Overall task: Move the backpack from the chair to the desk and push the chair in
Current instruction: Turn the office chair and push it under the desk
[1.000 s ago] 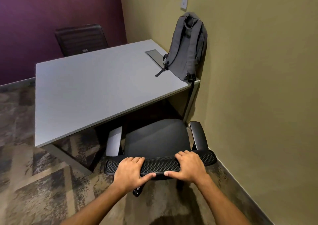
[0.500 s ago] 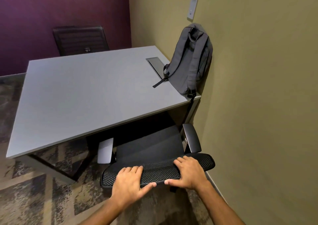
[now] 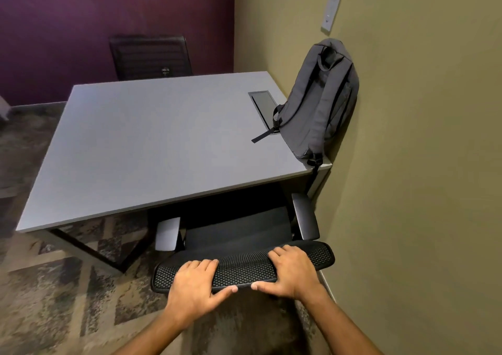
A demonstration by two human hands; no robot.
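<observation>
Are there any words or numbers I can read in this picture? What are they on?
None can be read.
Far chair: a small pale label on its back, too blurred to read.
Wall plate: a tiny dark mark, too small to read.
Backpack, desk and near chair: no writing shows.

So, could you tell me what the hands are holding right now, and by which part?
Both hands grip the chair by the top edge of its mesh backrest: left hand left of centre, right hand towards the right.
</observation>
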